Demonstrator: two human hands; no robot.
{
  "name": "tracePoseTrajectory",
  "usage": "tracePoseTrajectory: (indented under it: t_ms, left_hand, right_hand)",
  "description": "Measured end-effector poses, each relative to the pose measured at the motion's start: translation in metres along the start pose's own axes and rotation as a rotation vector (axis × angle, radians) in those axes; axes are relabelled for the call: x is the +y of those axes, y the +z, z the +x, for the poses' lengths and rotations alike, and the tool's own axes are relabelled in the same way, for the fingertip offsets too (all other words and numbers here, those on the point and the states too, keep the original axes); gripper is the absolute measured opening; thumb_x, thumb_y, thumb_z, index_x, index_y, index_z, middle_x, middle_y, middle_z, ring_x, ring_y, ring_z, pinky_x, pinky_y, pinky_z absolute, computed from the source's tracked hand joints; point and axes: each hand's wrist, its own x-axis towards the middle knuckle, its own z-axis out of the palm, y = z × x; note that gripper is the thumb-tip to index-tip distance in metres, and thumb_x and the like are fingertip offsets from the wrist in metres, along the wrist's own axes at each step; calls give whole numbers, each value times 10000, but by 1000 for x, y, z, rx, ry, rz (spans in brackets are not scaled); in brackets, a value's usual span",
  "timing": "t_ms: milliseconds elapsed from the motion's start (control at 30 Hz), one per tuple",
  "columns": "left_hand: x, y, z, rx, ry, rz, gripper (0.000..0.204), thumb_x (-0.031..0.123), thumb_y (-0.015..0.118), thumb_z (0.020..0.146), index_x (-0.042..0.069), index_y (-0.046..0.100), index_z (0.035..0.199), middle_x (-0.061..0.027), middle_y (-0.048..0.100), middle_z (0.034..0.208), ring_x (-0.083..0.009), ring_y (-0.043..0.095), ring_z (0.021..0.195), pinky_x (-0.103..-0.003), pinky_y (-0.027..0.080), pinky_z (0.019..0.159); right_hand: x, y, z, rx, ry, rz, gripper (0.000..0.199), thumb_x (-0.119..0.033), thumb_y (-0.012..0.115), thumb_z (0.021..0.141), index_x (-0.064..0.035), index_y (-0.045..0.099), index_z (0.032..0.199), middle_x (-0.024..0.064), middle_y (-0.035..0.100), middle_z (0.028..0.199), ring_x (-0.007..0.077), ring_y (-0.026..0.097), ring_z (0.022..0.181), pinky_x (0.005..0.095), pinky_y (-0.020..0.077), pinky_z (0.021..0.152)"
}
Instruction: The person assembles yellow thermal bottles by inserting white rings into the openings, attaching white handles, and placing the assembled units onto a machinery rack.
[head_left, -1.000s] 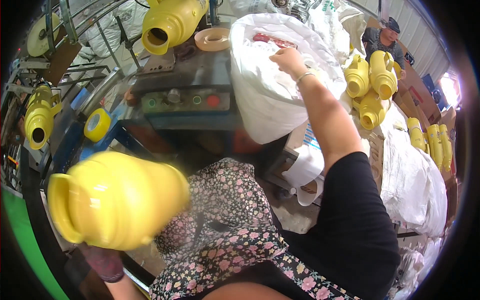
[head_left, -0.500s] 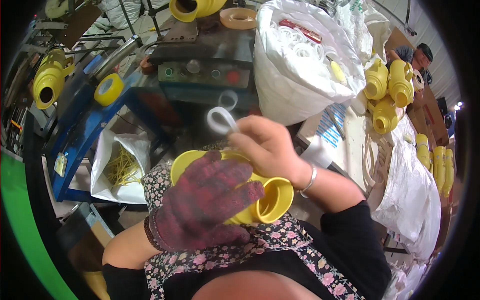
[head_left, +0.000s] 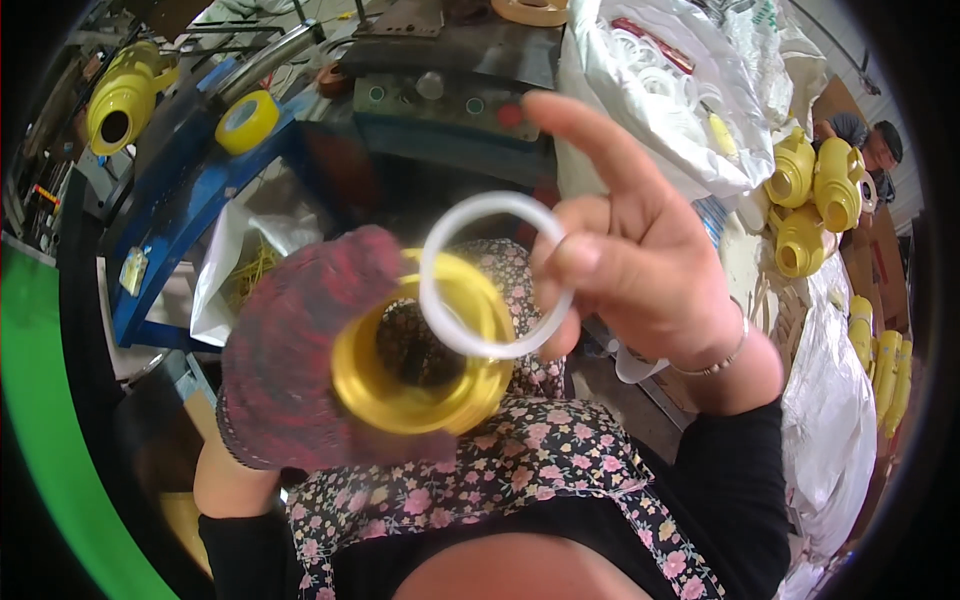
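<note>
Workshop clutter crowds the rim of the frame, with a green panel [head_left: 40,420] at lower left and a control panel [head_left: 440,107] at upper centre. Mid-frame, the white ring [head_left: 430,285] hangs at the upper right of the yellow housing [head_left: 352,375], overlapping its round mouth in the view; whether they touch is not clear. Both show their round faces to the camera, so the housing's long axis seems to run away from the viewer. Nearer the ring is the bare right hand [head_left: 640,255], its thumb and curled fingers pinching the ring's right edge, its index finger stretched apart toward upper centre. The gloved left hand [head_left: 285,355] clamps the housing from the left, wrapped above and below. Counted: one ring and one housing in hand; one more yellow housing [head_left: 122,100] at upper left; three in a stack [head_left: 803,245] at right; three slim yellow pieces [head_left: 885,370] at right edge; one tape roll [head_left: 262,125] at upper left; one bag [head_left: 640,150] at upper right, its heaped white rings [head_left: 650,72] too tangled to count; one co-worker [head_left: 882,148] beyond.
</note>
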Motion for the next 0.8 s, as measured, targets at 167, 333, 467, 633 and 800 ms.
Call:
tracePoseTrajectory:
  t_ms: [167, 333, 467, 633, 800]
  left_hand:
    - [20, -10, 34, -241, 268, 570, 680, 455, 898, 453, 89, 673, 981, -155, 657, 1068, -363, 638, 984, -458, 491, 879]
    - [24, -19, 36, -350, 258, 640, 617, 413, 900, 469, 86, 672, 939, -157, 651, 1072, -371, 644, 932, -429, 522, 799]
    - [4, -9, 28, -194, 419, 459, 383, 329, 832, 570, 130, 708, 872, -127, 648, 1096, -330, 634, 1006, -423, 511, 843]
    - [16, -10, 32, -304, 262, 312, 405, 301, 831, 637, 143, 712, 990, -127, 636, 1145, -336, 615, 1051, -417, 472, 927]
    - [-12, 10, 46, -378, 218, -1, 509, 264, 783, 760, 21, 617, 1175, -159, 624, 1183, -348, 594, 1097, -414, 460, 955]
  right_hand:
    - [-31, 18, 4, -309, -146, -950, 177, -55, 639, 876, 25, 659, 1032, 108, 626, 896, 191, 596, 696, 280, 502, 581]
    - [-34, 21, 14, -404, -635, -1565, 180, -52, 707, 703, -5, 649, 867, 72, 555, 810, 197, 537, 668, 299, 449, 535]
    - [-26, 27, 9, -494, -573, -1503, 220, -51, 698, 624, -27, 636, 834, 68, 535, 792, 214, 536, 651, 298, 439, 501]
    - [-28, 24, 14, -662, -498, -1419, 158, -76, 681, 665, -41, 628, 810, 57, 548, 774, 222, 555, 629, 308, 449, 490]
    - [-44, 26, 22, -857, -173, -1481, 124, -145, 655, 700, -49, 575, 703, 96, 578, 674, 283, 592, 564, 370, 487, 489]
